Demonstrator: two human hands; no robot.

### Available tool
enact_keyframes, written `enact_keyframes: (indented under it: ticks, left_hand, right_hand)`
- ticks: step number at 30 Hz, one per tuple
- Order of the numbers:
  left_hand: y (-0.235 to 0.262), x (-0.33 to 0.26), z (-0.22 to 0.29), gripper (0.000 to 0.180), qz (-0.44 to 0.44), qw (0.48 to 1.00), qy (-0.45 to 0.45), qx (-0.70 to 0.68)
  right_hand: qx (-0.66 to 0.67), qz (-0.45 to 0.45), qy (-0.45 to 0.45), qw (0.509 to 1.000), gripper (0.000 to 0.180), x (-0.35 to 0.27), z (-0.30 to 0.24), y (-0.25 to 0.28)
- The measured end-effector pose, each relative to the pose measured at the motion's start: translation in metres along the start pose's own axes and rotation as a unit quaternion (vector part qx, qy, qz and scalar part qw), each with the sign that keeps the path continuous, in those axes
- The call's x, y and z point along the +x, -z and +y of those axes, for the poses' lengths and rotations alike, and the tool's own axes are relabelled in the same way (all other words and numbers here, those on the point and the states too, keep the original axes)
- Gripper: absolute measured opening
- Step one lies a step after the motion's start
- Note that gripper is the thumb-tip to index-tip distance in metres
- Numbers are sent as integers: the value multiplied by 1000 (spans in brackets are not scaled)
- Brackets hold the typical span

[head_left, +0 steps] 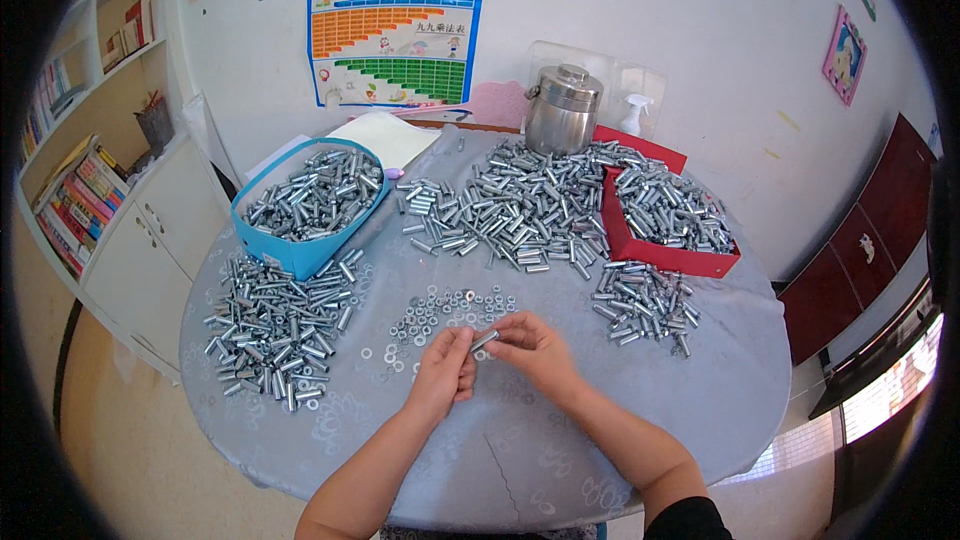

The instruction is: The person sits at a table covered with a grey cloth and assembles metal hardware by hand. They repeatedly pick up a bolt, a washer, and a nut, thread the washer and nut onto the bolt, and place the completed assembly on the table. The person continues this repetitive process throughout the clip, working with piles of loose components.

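Between my two hands, above the near middle of the table, is a short silver metal sleeve anchor (485,341), tilted up to the right. My left hand (441,372) is closed around its lower left end, fingers curled in. The thumb and fingers of my right hand (536,350) pinch its other end. Just beyond my hands lies a loose scatter of small nuts and washers (430,312). A large heap of similar sleeve anchors (530,202) spreads over the far middle, and another pile (275,330) lies to the left.
A blue box (305,258) full of anchors stands at the left; a red box (672,258) full of them stands at the right, with a small pile (645,302) before it. Behind are a steel pot (564,112), a spray bottle (634,115) and paper (385,140). A grey cloth (600,440) covers the table.
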State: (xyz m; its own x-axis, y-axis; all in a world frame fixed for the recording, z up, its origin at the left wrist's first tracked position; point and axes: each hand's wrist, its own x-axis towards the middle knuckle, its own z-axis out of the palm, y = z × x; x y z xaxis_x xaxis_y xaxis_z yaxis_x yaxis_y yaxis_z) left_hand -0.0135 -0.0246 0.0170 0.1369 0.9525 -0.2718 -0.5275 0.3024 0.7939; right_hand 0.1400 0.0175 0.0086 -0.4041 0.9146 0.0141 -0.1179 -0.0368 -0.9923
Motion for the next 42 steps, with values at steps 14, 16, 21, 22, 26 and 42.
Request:
enact_keyframes:
  ticks: [14, 16, 21, 22, 26, 42]
  left_hand:
    - [8, 6, 3, 20, 76, 996, -47, -23]
    - [8, 6, 2, 20, 76, 996, -44, -24]
    - [9, 7, -1, 20, 78, 996, -36, -13]
    - [10, 8, -2, 20, 79, 996, -30, -12]
    - [6, 7, -2, 20, 77, 997, -2, 6]
    - [10, 8, -7, 23, -4, 997, 44, -71]
  right_hand:
    - [-500, -24, 215, 839, 17, 8, 3, 20]
    - [-505, -29, 222, 834, 17, 8, 4, 19]
    - [-493, -58, 193, 846, 16, 10, -2, 19]
    - [-444, -40, 131, 886, 15, 9, -4, 16]
    - [-134, 4, -13, 991, 13, 6, -7, 11]
    - [-277, 2, 173, 945, 17, 1, -8, -1]
